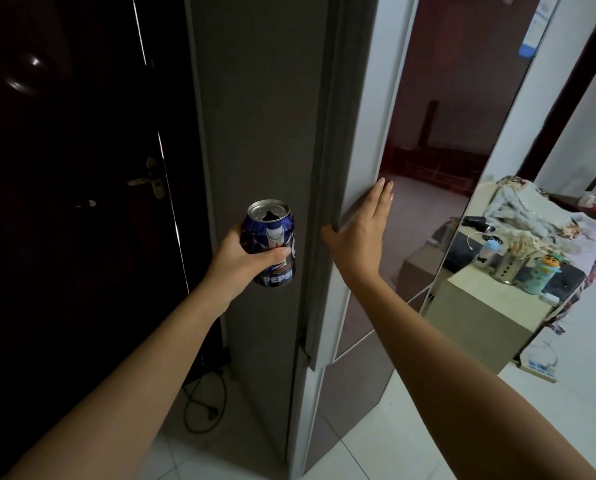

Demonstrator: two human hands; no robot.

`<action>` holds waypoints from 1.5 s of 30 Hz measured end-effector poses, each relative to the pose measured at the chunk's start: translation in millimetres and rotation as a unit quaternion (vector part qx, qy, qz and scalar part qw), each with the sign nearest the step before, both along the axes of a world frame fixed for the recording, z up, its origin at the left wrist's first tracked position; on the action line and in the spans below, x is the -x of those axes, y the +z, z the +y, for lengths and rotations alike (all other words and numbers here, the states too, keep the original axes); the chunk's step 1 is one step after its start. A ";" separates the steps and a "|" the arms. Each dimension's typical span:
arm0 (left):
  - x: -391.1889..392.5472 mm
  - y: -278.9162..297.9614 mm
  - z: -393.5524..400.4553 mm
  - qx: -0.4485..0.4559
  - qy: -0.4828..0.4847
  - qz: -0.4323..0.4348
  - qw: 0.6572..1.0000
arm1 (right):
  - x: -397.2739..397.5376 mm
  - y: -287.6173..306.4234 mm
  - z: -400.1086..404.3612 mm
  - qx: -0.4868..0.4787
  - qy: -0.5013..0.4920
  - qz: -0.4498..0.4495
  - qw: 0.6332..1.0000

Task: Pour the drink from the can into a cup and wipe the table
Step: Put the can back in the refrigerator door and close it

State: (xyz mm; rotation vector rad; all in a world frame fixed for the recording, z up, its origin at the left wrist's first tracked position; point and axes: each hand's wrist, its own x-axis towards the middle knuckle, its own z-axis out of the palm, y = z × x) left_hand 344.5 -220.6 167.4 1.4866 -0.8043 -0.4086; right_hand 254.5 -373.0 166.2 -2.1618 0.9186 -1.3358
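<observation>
A blue Pepsi can (272,237) with its top opened is upright in my left hand (244,258), held in front of the grey side of a tall fridge (258,133). My right hand (358,230) lies flat with fingers spread on the edge of the fridge door (428,150), the thumb hooked round that edge. The door's glossy front reflects the room. No cup, cloth or table for pouring is in view.
A dark door with a brass handle (149,181) fills the left. A small cabinet (490,313) at the right carries a cutlery holder and small bottles, with a cloth-covered piece behind. A black cable (203,403) and a power strip (539,365) lie on the white tiled floor.
</observation>
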 end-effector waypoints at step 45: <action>273.7 -27.4 -111.3 -0.012 -0.187 0.026 0.982 | 378.5 -40.0 -50.6 -0.015 -0.182 -0.127 0.975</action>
